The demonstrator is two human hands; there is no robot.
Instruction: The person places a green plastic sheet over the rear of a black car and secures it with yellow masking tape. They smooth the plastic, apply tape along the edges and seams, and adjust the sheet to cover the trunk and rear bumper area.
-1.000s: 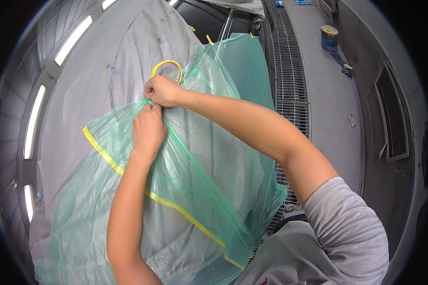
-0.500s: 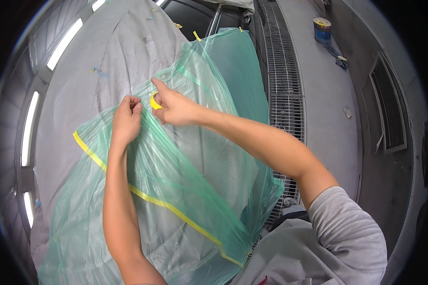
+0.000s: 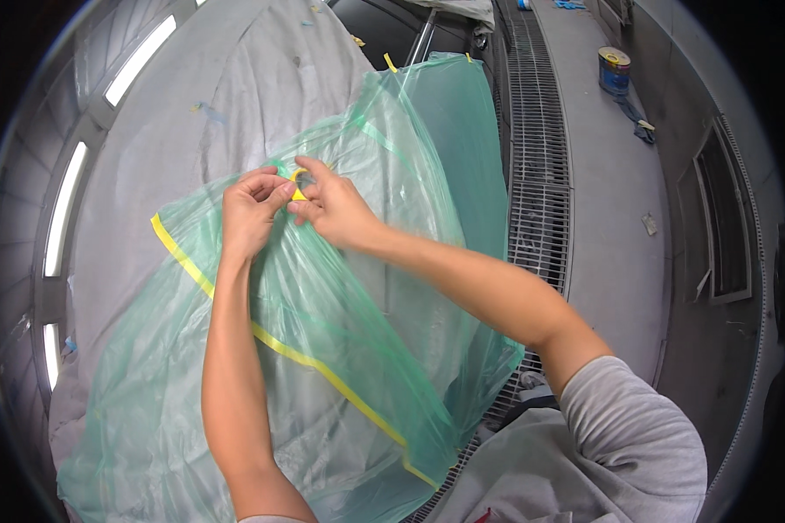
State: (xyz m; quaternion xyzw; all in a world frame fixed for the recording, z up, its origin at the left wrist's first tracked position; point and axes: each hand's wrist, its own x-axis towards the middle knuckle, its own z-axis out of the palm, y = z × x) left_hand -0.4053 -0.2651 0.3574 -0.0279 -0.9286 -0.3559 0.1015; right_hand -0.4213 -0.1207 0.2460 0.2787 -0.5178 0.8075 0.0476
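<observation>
A sheer green plastic masking film (image 3: 392, 235) lies in folds over the grey cloth cover, with a yellow tape strip (image 3: 340, 383) running slantwise across it. My right hand (image 3: 344, 213) holds a small roll of yellow tape (image 3: 299, 179), its thumb and index finger curved around the ring. Right beside it, my left hand (image 3: 251, 213) is closed in a pinch at the film's upper edge. Its thumb tip meets the side of the tape roll. Whether it pinches film or the tape's end is hidden by the fingers.
The grey cloth cover (image 3: 157, 166) spreads beneath the film, over what looks like a car with a dark window (image 3: 366, 26). Along the right runs a metal floor grate (image 3: 541, 183). Beyond it stand a dark blue can (image 3: 614, 74) and a crumpled dark cloth (image 3: 637, 118).
My left hand has moved up and toward the tape roll, so the two hands now meet. My right index finger, earlier stretched out, has curled around the roll. The view has shifted slightly.
</observation>
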